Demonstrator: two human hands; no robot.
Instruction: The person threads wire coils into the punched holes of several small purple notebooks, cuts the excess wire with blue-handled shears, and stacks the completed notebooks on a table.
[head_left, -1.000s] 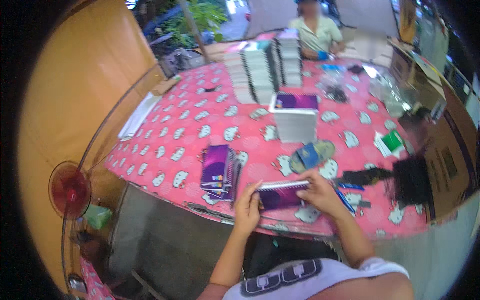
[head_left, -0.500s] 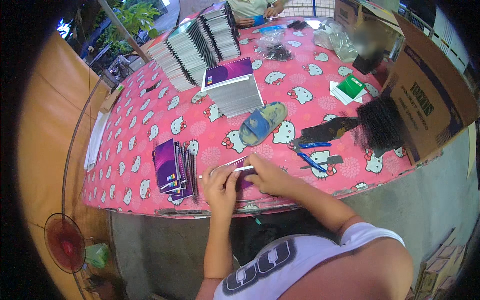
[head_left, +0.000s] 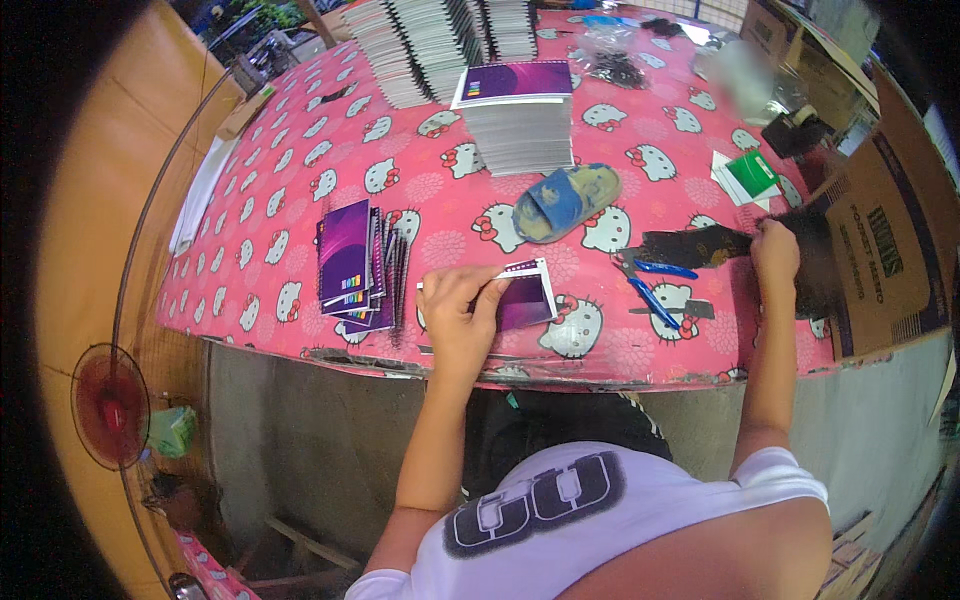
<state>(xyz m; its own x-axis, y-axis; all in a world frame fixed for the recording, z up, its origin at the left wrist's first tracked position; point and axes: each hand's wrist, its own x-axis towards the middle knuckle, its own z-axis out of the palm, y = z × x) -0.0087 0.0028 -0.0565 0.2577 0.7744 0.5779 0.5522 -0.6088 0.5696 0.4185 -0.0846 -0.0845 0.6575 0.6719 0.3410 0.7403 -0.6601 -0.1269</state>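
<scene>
My left hand (head_left: 460, 305) presses a small purple-covered notepad (head_left: 532, 302) with a row of punched holes against the table near its front edge. Its fingers are closed over the pad's left part. Stretched out to the right, my right hand (head_left: 776, 258) is at a pile of black spiral binding coils (head_left: 815, 265). Those fingers are bent together, and what they pinch is too small to make out. To the left of the pad lies a small heap of purple spiral-bound notepads (head_left: 345, 255).
A tall stack of unbound pads (head_left: 518, 130) stands beyond a blue-and-yellow slipper (head_left: 565, 203). Blue-handled pliers (head_left: 652, 307) lie before a black flat piece (head_left: 690, 247). A cardboard box (head_left: 885, 245) borders the right; bound stacks (head_left: 420, 50) stand at the back.
My right hand has left the notepad and moved right to the coil pile. My left hand keeps the pad, now lying flatter with its cover showing. The view has shifted.
</scene>
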